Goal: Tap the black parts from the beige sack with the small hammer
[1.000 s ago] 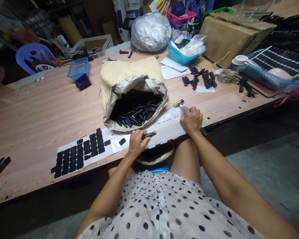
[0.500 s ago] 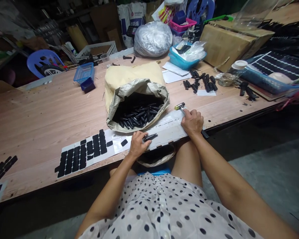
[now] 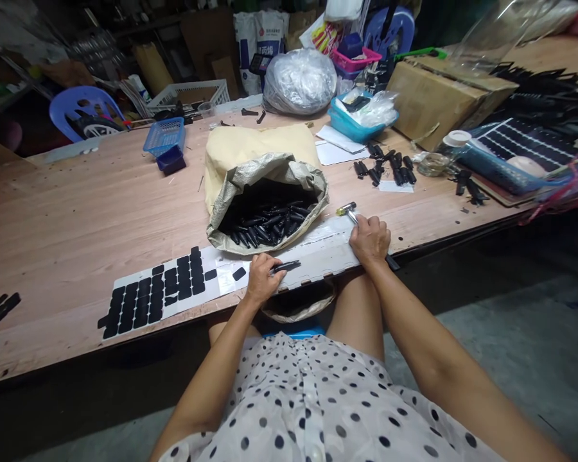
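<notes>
My left hand (image 3: 264,278) is closed on a slim black pointed piece (image 3: 288,265), pressed down on the white board (image 3: 318,256) at the table's front edge. My right hand (image 3: 370,239) is wrapped around the handle of a small hammer (image 3: 345,208), whose yellowish and dark head points away from me. The dark end of its handle sticks out below my right palm. Just beyond my left hand lies an open sack (image 3: 264,160), its mouth facing me, with many similar glossy black pieces (image 3: 270,226) inside.
Sheets of black rounded stickers (image 3: 144,298) lie to the left. A second sack opening (image 3: 298,308) hangs below the edge at my lap. Black parts (image 3: 397,167), a blue basket (image 3: 164,138), a cardboard box (image 3: 438,96) and a plastic-wrapped bundle (image 3: 299,80) stand farther back.
The view has shifted slightly. Both hands keep their grips on the black piece and the hammer, with little visible movement over the board.
</notes>
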Demonstrator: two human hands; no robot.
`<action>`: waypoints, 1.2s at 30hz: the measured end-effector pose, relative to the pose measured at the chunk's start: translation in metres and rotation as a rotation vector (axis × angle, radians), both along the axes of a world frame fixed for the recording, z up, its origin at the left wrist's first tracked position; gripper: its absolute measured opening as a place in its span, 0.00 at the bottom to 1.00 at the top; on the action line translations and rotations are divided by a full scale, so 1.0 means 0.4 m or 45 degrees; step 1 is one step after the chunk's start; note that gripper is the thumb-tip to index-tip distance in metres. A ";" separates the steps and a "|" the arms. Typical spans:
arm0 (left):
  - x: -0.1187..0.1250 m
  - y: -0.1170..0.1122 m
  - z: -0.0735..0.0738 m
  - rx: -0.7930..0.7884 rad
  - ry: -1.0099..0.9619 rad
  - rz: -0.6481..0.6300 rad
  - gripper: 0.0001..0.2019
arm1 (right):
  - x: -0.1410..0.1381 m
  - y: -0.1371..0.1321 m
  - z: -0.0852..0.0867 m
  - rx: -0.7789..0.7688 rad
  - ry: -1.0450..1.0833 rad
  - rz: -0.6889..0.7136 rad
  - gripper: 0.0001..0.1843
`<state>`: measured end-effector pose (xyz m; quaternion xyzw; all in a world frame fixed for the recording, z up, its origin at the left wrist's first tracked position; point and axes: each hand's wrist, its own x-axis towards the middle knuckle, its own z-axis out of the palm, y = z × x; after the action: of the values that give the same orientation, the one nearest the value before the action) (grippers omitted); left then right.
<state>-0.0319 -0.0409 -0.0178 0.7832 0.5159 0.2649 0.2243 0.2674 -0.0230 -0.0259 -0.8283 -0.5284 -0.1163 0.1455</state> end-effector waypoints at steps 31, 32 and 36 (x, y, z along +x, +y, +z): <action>0.054 0.002 0.038 -0.310 0.073 0.203 0.08 | -0.229 -0.250 0.075 0.345 0.855 0.633 0.23; 0.055 0.002 0.037 -0.308 0.074 0.204 0.08 | -0.251 -0.258 0.072 0.331 0.856 0.704 0.23; 0.056 0.002 0.037 -0.311 0.065 0.201 0.08 | -0.296 -0.258 0.058 0.230 0.833 0.865 0.24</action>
<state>-0.0097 -0.0401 -0.0032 0.7134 0.6100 0.1968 0.2831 0.1491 -0.1264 -0.0028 -0.5860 -0.6834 0.1591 0.4053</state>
